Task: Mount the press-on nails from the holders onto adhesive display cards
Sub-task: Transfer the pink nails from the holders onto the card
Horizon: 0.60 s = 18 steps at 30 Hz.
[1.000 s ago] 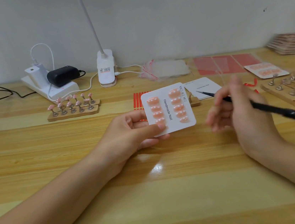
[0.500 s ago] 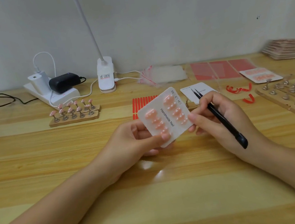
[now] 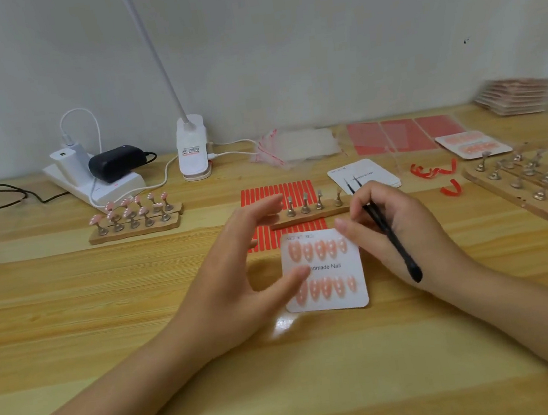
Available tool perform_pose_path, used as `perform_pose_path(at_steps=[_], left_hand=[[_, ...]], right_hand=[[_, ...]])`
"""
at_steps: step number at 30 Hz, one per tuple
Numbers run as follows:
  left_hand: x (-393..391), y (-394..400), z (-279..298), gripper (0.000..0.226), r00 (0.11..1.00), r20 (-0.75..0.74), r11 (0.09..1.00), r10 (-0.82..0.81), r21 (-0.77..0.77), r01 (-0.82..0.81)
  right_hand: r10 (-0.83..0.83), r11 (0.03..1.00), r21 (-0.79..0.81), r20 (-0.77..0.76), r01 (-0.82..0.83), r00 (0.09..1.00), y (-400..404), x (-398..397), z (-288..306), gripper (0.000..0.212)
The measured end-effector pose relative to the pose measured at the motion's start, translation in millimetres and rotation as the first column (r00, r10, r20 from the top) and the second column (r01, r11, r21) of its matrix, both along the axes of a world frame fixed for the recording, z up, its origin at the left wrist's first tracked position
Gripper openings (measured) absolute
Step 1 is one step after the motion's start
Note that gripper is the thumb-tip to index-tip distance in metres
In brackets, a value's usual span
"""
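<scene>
Pale wood-grain tabletop runs back to a plain grey wall. Flat on it, at the centre, lies a white display card printed "Handmade Nail", with two rows of pink press-on nails stuck on. The left hand is spread wide over the card's left edge, fingers straight and apart; its thumb tip overlaps the card near the print, though contact cannot be judged. The right hand curls loosely round black tweezers, tips pointing away, its fingertips near the card's upper right corner. Just behind the card a wooden strip of bare metal nail holders rests on a red striped adhesive sheet. Further left stands a holder block still carrying pink nails; on the right lies a board of bare holders.
</scene>
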<state>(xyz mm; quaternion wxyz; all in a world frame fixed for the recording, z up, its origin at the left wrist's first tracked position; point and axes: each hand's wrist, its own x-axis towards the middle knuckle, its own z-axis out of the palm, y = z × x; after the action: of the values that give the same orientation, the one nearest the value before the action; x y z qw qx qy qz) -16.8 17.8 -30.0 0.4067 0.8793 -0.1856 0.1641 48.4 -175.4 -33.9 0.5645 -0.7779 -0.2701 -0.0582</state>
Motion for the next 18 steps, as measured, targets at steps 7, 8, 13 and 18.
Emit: perform_pose_path(at_steps=[7, 8, 13, 18], left_hand=[[0.1, 1.3, -4.0, 0.062, 0.994, -0.101, 0.944, -0.041, 0.322, 0.072], [0.8, 1.1, -4.6, 0.062, 0.995, -0.095, 0.936, -0.032, 0.347, 0.063], [2.7, 3.1, -7.1, 0.068, 0.994, -0.112, 0.922, -0.003, 0.385, 0.046], [5.1, 7.3, -7.0, 0.074, 0.998, -0.065, 0.874, -0.007, 0.485, 0.037]], right_hand=[[-0.011, 0.98, -0.196, 0.167, 0.044, 0.986, 0.2, 5.8, -3.4, 0.03], [-0.012, 0.976, -0.212, 0.175, 0.05, 0.984, -0.4, 6.2, -4.0, 0.029], [-0.071, 0.945, -0.293, 0.241, 0.142, 0.968, -4.8, 6.3, -3.3, 0.022], [-0.092, 0.856, -0.424, 0.439, 0.296, 0.894, -20.5, 13.2, 12.0, 0.011]])
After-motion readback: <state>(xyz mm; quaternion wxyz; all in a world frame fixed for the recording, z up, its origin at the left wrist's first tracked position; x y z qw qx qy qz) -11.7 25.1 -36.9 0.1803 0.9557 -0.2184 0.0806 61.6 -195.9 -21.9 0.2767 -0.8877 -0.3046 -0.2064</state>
